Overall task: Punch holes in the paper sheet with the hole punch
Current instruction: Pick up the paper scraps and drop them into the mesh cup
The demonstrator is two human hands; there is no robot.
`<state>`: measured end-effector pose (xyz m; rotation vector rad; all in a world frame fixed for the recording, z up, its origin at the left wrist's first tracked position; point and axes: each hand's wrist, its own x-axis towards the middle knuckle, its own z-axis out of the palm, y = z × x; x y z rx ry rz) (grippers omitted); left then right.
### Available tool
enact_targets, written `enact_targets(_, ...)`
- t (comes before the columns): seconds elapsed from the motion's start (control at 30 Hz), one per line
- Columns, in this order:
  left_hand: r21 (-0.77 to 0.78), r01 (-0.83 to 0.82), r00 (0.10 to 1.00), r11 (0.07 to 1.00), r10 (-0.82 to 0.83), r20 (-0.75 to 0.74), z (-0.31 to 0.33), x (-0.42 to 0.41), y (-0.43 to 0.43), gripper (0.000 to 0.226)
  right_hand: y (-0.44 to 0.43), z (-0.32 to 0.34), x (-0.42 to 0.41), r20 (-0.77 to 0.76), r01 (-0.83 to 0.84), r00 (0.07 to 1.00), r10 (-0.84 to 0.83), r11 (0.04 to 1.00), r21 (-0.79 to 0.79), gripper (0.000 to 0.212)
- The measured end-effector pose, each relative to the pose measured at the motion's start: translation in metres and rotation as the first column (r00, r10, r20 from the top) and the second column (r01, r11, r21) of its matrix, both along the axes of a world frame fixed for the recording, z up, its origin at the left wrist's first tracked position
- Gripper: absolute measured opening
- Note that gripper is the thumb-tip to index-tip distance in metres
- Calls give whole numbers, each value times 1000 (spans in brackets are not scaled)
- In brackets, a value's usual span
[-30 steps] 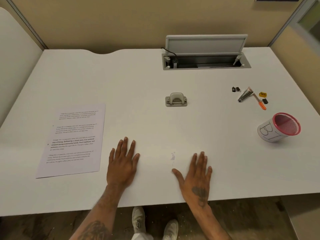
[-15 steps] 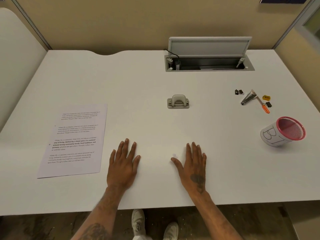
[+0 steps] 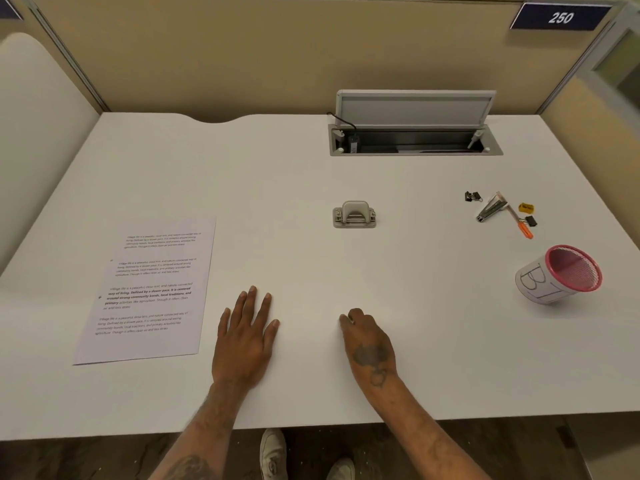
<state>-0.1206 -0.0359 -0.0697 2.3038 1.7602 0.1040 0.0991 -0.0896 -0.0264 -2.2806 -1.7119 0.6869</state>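
The paper sheet (image 3: 149, 289), printed with four blocks of text, lies flat near the left edge of the white tabletop (image 3: 277, 174), toward the front. The grey hole punch (image 3: 354, 214) stands in the middle of the tabletop, well apart from the sheet and from both hands.

The left hand (image 3: 247, 337) rests palm down near the front edge, just to the right of the sheet and not touching it; its fingers are straight and a little spread. The right hand (image 3: 369, 344) is beside it, also near the front edge, with the fingers curled under the palm; no object shows in it.

At the back edge, a cable box (image 3: 415, 147) is sunk into the tabletop with its lid raised. Toward the right edge lies a small group: a black binder clip (image 3: 472, 196), a small metal tool (image 3: 491, 211), a yellow sharpener (image 3: 526, 207) and an orange-handled screwdriver (image 3: 523, 228). In front of them, near the right edge, is a pink mesh cup (image 3: 557, 278) wrapped in white paper marked "B7".
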Motion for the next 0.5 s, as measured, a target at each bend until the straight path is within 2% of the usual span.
enact_targets(0.07, 5, 0, 1000, 1000, 0, 3, 0, 0, 0, 59, 3, 6, -3, 45, -50, 998, 50, 999, 3, 10)
enact_targets(0.1, 7, 1, 1000, 1000, -1, 4, 0, 0, 0, 60, 6, 13, -5, 51, -36, 998, 35, 999, 11, 22)
enact_targets(0.17, 7, 1, 1000, 1000, -1, 6, 0, 0, 0, 60, 8, 28, -9, 122, -82, 990, 70, 992, 97, 62)
enact_targets(0.23, 7, 2, 1000, 1000, -2, 11, 0, 0, 1, 60, 12, 35, -7, 204, -110, 976, 75, 980, 164, 74)
enact_targets(0.37, 4, 0, 1000, 1000, 0, 17, -1, 0, 1, 60, 12, 29, -4, 334, -191, 935, 123, 965, 180, 58)
enact_targets(0.5, 4, -1, 1000, 1000, 1, 8, -2, -1, 1, 60, 11, 17, 2, 423, -222, 891, 163, 971, 94, 45)
